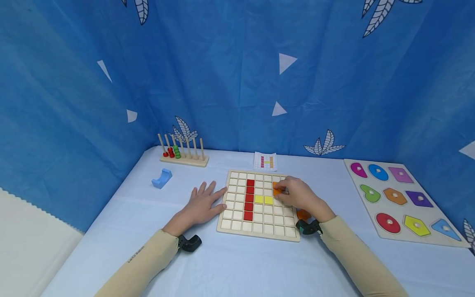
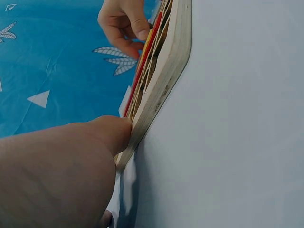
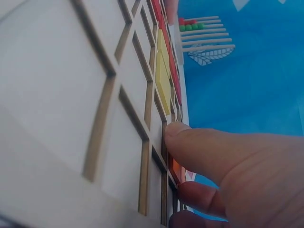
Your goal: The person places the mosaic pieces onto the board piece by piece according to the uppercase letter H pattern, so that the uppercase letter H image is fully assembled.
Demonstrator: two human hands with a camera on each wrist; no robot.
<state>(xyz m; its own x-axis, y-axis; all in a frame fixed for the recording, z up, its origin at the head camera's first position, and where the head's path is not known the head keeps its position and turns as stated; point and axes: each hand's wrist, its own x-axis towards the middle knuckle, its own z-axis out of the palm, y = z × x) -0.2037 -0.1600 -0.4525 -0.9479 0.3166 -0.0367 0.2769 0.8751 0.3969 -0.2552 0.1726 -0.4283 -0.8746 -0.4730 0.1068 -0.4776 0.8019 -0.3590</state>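
A wooden grid board (image 1: 258, 236) with white squares lies on the table. Red tiles (image 1: 248, 206) form a column on it, and two yellow tiles (image 1: 264, 199) sit side by side to their right. My right hand (image 1: 299, 194) is over the board's right part, thumb and fingers curled about an orange tile (image 3: 176, 167). The hand partly hides the orange tiles (image 1: 275, 192) there. My left hand (image 1: 202, 205) lies with fingers spread on the table, its thumb and index finger touching the board's left edge. Loose orange tiles (image 1: 303, 214) lie beside the board, partly under my right wrist.
A printed pattern card (image 1: 265, 161) lies behind the board. At the back left stands a peg rack with beads (image 1: 184, 160), with a blue curved block (image 1: 162, 178) in front of it. On the right lies a knobbed shape puzzle (image 1: 402, 202). A blue curtain hangs behind.
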